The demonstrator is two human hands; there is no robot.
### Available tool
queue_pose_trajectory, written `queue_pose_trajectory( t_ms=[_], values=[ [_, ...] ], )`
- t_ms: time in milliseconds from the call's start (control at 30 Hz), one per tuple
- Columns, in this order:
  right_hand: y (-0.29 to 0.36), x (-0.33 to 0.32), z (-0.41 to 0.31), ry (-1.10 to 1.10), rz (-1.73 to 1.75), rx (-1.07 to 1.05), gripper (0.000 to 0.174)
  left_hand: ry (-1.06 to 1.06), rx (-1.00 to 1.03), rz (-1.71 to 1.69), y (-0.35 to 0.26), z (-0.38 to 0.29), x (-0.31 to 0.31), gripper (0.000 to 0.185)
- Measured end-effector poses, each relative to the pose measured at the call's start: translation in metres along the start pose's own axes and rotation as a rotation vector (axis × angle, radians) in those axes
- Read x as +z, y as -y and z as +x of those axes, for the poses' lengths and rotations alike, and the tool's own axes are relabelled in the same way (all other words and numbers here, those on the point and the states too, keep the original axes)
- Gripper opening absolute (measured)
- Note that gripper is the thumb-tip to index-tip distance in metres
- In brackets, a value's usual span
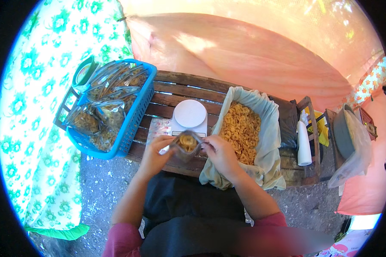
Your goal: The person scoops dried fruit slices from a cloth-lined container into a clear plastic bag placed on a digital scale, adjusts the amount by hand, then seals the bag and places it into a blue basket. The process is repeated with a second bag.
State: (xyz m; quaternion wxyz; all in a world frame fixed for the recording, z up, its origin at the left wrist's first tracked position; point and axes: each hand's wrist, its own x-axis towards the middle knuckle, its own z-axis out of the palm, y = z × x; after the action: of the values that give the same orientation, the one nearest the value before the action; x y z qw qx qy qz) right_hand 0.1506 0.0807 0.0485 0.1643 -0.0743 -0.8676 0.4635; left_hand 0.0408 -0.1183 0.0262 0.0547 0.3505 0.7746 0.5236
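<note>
A clear plastic pouch (187,155) with yellow-brown chips inside is held mouth-up between my two hands. My left hand (158,151) grips its left rim, and my right hand (219,152) pinches the right rim. Just beyond the pouch stands a white kitchen scale (190,115) with a round, bare platform. To the right of my right hand, a cloth-lined bin (266,141) holds a heap of ring-shaped chips (239,131), which look like banana chips. Printed labels or sheets (158,127) lie left of the scale, partly behind my left hand.
A blue plastic basket (133,131) full of filled clear bags (111,86) stands left on the slatted wooden bench (177,88). A green round container (84,72) leans at its far corner. On the right are a black bag (283,119), a white roll (304,144) and a grey basin (344,131).
</note>
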Motion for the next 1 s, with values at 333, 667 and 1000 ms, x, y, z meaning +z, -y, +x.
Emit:
queue_pose_trajectory(
  t_ms=[333, 667, 1000],
  values=[
    [-0.014, 0.013, -0.014, -0.012, -0.06, -0.06, 0.009, 0.281, -0.239, -0.473, 0.026, -0.013, 0.032, 0.067],
    [-0.031, 0.021, -0.028, 0.065, 0.051, 0.151, 0.013, 0.36, -0.308, -0.48, 0.05, -0.02, 0.049, 0.077],
    [-0.023, 0.003, -0.031, 0.015, 0.094, 0.04, 0.017, 0.419, -0.257, -0.609, 0.028, -0.004, 0.031, 0.077]
  ],
)
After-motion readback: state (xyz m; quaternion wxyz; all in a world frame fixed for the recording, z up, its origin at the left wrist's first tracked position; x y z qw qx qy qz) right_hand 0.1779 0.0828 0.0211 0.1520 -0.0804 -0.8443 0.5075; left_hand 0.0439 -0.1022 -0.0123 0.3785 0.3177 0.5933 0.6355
